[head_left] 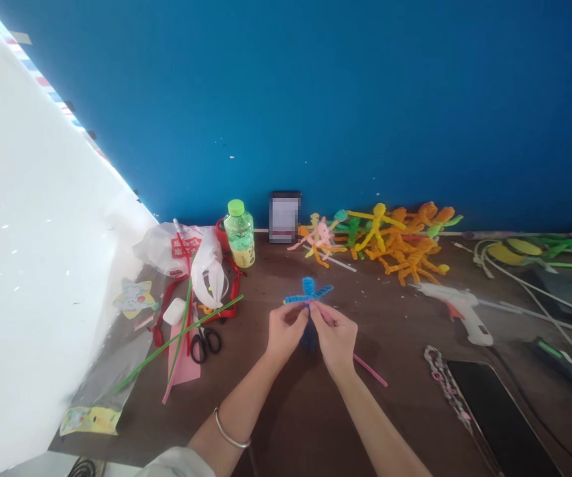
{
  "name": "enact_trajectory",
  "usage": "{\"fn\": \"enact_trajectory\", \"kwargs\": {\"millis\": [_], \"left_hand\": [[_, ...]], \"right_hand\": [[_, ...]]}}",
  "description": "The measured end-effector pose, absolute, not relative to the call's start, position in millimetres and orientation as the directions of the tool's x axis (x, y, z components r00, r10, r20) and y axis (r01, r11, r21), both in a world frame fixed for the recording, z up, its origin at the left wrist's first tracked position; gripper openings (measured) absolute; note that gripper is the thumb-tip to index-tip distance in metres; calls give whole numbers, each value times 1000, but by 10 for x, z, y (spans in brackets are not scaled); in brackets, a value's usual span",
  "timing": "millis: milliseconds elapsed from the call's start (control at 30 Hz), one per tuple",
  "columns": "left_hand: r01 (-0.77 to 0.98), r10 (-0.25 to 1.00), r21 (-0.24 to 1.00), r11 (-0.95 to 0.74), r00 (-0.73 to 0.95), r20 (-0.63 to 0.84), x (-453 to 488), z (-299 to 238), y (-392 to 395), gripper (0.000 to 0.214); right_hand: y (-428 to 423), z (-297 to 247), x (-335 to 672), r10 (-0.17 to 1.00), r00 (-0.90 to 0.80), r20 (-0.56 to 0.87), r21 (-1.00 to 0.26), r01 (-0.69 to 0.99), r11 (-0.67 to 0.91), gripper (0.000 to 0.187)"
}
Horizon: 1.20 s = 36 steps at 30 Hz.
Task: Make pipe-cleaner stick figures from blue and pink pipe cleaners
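Pale sleeve (179, 462) nearest the lens, a person leans into close handwork, black-handled scissors (199, 350) lying to the left of the hands on the tabletop (266, 265). The left hand (286, 332), fingertips pinched narrow, grips a blue fuzzy figure (308, 286) by its near arm; a firm hold here should stop the body from twisting. Between the hands, the figure's head points away from its handler. The right hand (338, 332) pinches a pink fuzzy stem (371, 371) close against the figure, the loose tail trailing right of the wrist; light, even tension seems best, keeping the stem snug without bending the blue arms.
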<state>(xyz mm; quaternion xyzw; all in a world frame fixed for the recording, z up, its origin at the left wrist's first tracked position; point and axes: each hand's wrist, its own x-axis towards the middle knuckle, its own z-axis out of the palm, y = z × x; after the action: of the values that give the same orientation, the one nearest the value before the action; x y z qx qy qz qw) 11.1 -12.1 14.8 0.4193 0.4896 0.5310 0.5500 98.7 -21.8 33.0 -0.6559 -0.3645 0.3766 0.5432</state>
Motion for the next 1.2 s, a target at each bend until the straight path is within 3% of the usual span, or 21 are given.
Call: {"fn": "enact_trajectory", "kwargs": {"millis": [200,333,600,767,1000,1200], "left_hand": [[180,978,961,-207,19,207,80,164,-146,22],[226,975,949,-220,18,222,55,150,-156,20],[136,985,977,-165,-28,170,27,114,-139,20],[88,994,991,-104,-24,107,22,192,-136,24],[-198,998,978,62,-6,-65,24,221,-115,26],[-418,984,891,177,73,-161,13,157,-73,30]], "right_hand": [[-238,338,985,885,461,-60,-984,121,-130,25],[-256,313,960,892,449,-48,-981,149,-128,28],[-265,335,928,904,414,-113,-990,36,-140,29],[-243,286,972,917,392,-81,-994,37,-103,24],[-237,225,1024,957,291,-11,-1000,-16,-7,21],[-212,294,1042,967,236,-93,-995,-61,-80,21]]}}
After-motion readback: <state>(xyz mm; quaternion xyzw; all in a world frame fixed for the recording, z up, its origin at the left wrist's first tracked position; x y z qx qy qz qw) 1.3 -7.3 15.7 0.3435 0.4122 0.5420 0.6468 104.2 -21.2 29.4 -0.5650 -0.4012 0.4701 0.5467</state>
